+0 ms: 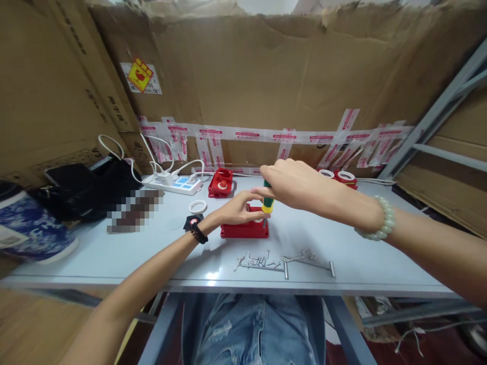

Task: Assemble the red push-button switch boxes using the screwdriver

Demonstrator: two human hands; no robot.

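My right hand [292, 182] is wrapped round the green and yellow handle of a screwdriver [268, 203], which stands nearly upright. Its metal shaft points down at the right end of a red plastic box [244, 232] on the table; the tip's exact contact is hard to see. My left hand [239, 209] grips the box from above and the left, its thumb close to the screwdriver's yellow collar. Part of the box's top is hidden under that hand. Nearer the table's front edge lie several loose screws [261, 261] and two metal rods with crosspieces [266, 268].
A second red housing [221, 183] stands behind, with a white ring [198, 207] and a small black part [192, 222] to the left. More red parts with white rings [345, 176] are at back right. A power strip [175, 184], black bag [99, 187] and blue patterned cup [34, 223] occupy the left.
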